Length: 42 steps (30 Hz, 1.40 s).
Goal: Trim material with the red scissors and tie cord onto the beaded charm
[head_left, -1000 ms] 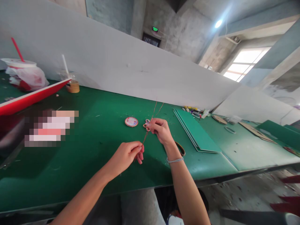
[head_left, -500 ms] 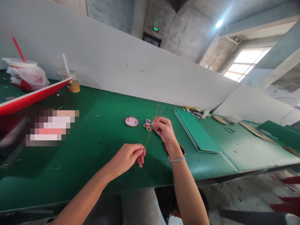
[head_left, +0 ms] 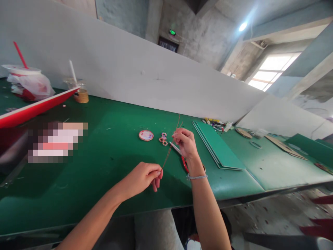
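Observation:
Thin reddish-brown cord (head_left: 168, 155) runs slantwise between my two hands. My left hand (head_left: 152, 173) pinches its lower part, low over the green table. Higher up and to the right, my right hand (head_left: 183, 139) has its fingers closed on the cord, and two loose ends stick up beyond them. Scissors (head_left: 184, 162) with red handles lie partly hidden under my right hand and wrist, blades pointing away to the left. Just left of the blades are several small beaded rings (head_left: 163, 139). A small round dish (head_left: 146, 135) with a reddish rim lies farther left.
Green boards (head_left: 218, 147) are stacked to the right on the green table (head_left: 117, 146). Small tools (head_left: 214, 123) lie behind them by the grey partition (head_left: 125, 69). At left stand a red tray (head_left: 39, 110), a bagged cup (head_left: 33, 83) and a tape roll (head_left: 82, 96).
My right hand has moved slightly right and away from the beaded rings, uncovering the scissor blades. My left hand has shifted a little down and right. The cord stays between them.

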### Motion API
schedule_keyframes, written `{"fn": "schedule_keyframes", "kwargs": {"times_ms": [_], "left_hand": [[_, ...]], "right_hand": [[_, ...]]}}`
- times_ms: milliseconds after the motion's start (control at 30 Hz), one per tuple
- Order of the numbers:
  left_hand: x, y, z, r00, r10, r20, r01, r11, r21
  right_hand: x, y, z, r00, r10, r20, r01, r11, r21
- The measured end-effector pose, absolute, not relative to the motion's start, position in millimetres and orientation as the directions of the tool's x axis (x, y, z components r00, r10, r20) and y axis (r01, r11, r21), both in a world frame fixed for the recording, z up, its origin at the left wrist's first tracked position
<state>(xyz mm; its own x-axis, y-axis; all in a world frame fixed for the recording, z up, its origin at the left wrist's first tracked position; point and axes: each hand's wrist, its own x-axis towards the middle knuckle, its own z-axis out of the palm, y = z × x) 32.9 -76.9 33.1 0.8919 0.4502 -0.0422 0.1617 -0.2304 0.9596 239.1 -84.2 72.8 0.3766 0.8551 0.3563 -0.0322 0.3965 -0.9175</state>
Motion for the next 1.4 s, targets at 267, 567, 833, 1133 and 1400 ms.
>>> {"fn": "schedule_keyframes", "kwargs": {"times_ms": [267,567,833,1133,1400], "left_hand": [[32,-77,33,0.901,0.432,-0.042,0.156,-0.233,0.960],[36,-74,35,0.807,0.590,-0.027,0.097,-0.087,0.991],[34,-71,43,0.684,0.728,-0.041,-0.002,0.057,0.998],[37,-70,40,0.712,0.701,-0.036,0.013,0.037,0.999],[36,-72,37,0.750,0.660,-0.034,0.063,-0.021,0.998]], "right_hand": [[248,-85,73,0.407,0.831,0.378,-0.028,0.425,-0.905],[248,-87,77,0.362,0.901,0.239,-0.050,0.275,-0.960],[226,-80,65,0.046,0.997,0.067,0.084,0.063,-0.994],[216,-78,61,-0.089,0.994,0.060,0.116,0.071,-0.991],[215,-75,56,0.045,0.986,0.161,0.069,0.158,-0.985]]}}
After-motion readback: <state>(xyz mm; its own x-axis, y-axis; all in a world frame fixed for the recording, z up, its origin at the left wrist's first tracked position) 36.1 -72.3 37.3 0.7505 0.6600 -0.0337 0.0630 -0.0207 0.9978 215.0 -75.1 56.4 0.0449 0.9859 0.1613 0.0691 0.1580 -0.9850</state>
